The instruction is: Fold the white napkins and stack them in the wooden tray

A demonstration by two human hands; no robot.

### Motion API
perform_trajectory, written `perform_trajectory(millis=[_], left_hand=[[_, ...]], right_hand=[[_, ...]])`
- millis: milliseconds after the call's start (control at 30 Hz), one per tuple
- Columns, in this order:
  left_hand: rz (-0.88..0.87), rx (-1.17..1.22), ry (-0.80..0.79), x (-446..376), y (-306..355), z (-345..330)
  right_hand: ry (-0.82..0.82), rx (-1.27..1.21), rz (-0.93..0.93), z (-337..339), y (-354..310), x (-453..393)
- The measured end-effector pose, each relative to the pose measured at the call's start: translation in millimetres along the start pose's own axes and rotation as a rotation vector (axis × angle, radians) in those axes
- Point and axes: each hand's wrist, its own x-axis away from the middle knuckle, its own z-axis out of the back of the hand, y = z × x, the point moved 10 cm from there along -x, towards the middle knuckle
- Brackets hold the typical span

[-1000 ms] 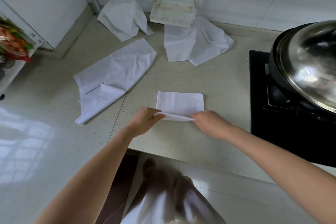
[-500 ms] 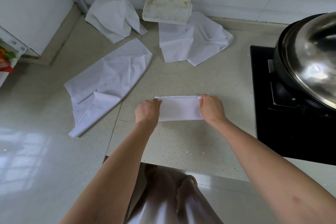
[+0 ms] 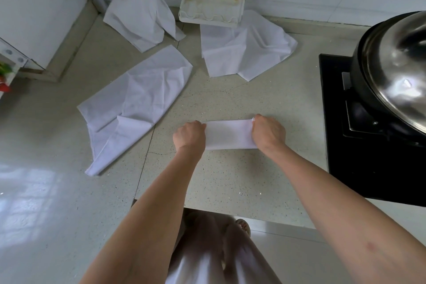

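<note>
White cloth folded into a narrow band, the napkin in hand (image 3: 228, 134), lies flat on the speckled pale stone counter (image 3: 230, 180) near the middle of the head view. The left hand (image 3: 189, 135) grips its left end and the right hand (image 3: 268, 132) its right end, fingers curled down over the short edges; whether the thumbs sit beneath the cloth cannot be told. To finish this fold well, the person should probably keep the long edges lined up, pull the band lightly taut, then press the crease flat before bringing one end over the other.

Room is good toward six o'clock, where bare counter runs to its front edge. At three o'clock the black glass hob (image 3: 359, 145) with its steel-lidded dark wok (image 3: 396, 71) is near the right hand. At ten o'clock sprawls a large unfolded white napkin (image 3: 138, 108); two more crumpled ones (image 3: 140, 16) (image 3: 244, 50) lie at twelve o'clock by a white wire rack (image 3: 211, 10). No wooden tray shows.
</note>
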Motion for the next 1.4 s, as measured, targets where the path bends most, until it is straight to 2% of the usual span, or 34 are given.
perform_trajectory(millis=[67, 133, 267, 300, 367, 433, 500, 567, 633, 667, 733, 800, 933, 1067, 1200, 1300, 1400], left_hand=[[0.009, 0.006, -0.018, -2.2, -1.3, -1.1], [0.016, 0.016, -0.032, -2.6, -2.5, -2.1], [0.001, 0.009, -0.032, -3.5, -0.4, -2.2], [-0.003, 0.004, -0.034, -3.7, -0.6, -3.2], [-0.015, 0.0, -0.036, -4.1, -0.6, -4.3], [-0.013, 0.021, -0.055, -4.9, 0.5, -3.3], [-0.006, 0.026, -0.076, -7.3, 1.1, -2.5], [-0.04, 0.02, 0.063, -3.2, -0.2, 12.3], [-0.214, 0.05, 0.35, 13.3, 11.1, 28.5], [-0.329, 0.054, 0.412, 22.8, 23.0, 27.6], [-0.523, -0.016, 0.281, 32.3, 46.5, -4.6], [-0.54, -0.063, 0.097, 30.2, 49.5, -37.4], [-0.594, -0.18, 0.076, 17.9, 33.0, -51.9], [-0.557, -0.231, 0.051, 8.9, 6.4, -39.3], [-0.523, -0.265, 0.007, 5.2, 7.7, -21.4], [-0.391, -0.113, 0.04, 4.6, 15.1, 0.8], [-0.234, 0.03, -0.022, 2.2, 14.2, 3.6]], right_hand=[[0.004, -0.049, -0.02, -0.4, 3.6, -1.0], [0.091, -0.043, -0.007, 8.1, 2.8, 2.1], [0.436, 0.05, 0.315, 30.3, -38.0, 27.0], [0.415, 0.04, 0.411, 21.9, -50.5, 32.2], [0.25, 0.041, 0.515, -9.0, -63.4, 38.0], [0.101, 0.06, 0.485, -40.0, -56.4, 37.0], [0.069, 0.083, 0.449, -52.3, -47.5, 35.2], [0.074, 0.092, 0.443, -53.5, -47.9, 33.7], [0.075, 0.08, 0.437, -52.9, -50.3, 33.9], [0.084, 0.075, 0.427, -52.2, -50.1, 34.1], [0.085, 0.089, 0.414, -52.4, -49.4, 35.5], [0.073, 0.101, 0.412, -53.7, -48.0, 36.0], [0.064, 0.091, 0.406, -55.3, -46.3, 34.2], [0.034, 0.087, 0.299, -51.7, -21.6, 35.5], [-0.073, 0.12, 0.292, -40.6, -7.8, 30.6], [-0.055, 0.11, 0.301, -21.8, -20.3, 23.6], [-0.038, 0.076, 0.293, -7.9, -28.0, 13.8]])
